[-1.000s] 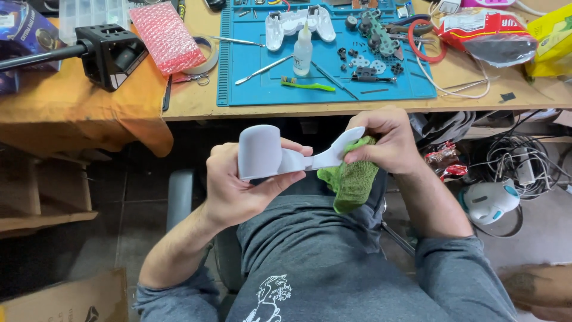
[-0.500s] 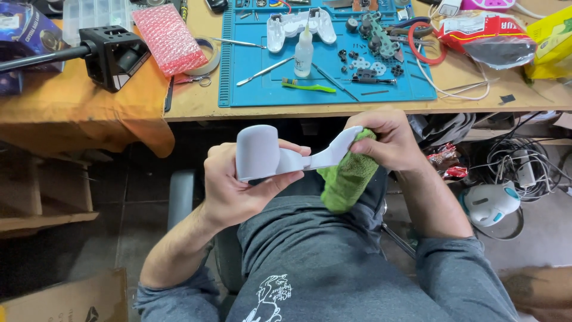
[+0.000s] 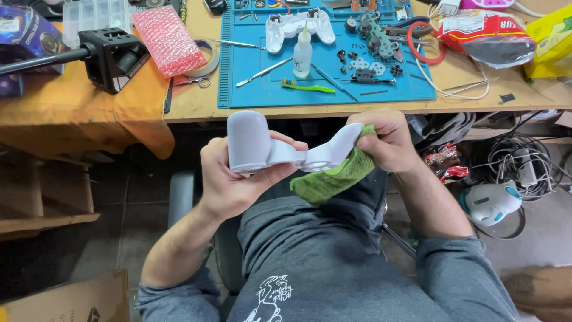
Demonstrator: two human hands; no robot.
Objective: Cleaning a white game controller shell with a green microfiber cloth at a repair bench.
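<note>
Left hand (image 3: pixel 229 179) grips the white controller shell (image 3: pixel 280 146) — right hand (image 3: pixel 384 143) pinches a green cloth (image 3: pixel 330 179) against its right end, near the desk edge (image 3: pixel 357 110).

L hand (image 3: pixel 235 179) grips a pale grey controller shell (image 3: pixel 280 149) by one handle, thumb across its middle. R hand (image 3: pixel 384 140) holds the shell's other end w/ a green cloth (image 3: pixel 328 179) pressed against it, cloth hanging below. Both sit over the person's lap, just in front of the table (image 3: pixel 190 104) edge. On the table: blue work mat (image 3: pixel 333 71) w/ a white controller shell (image 3: pixel 298 27), small dropper bottle (image 3: pixel 302 50), green toothbrush (image 3: pixel 307 87), loose parts. Pink bubble wrap (image 3: pixel 168 39) lies left of the mat.
</note>
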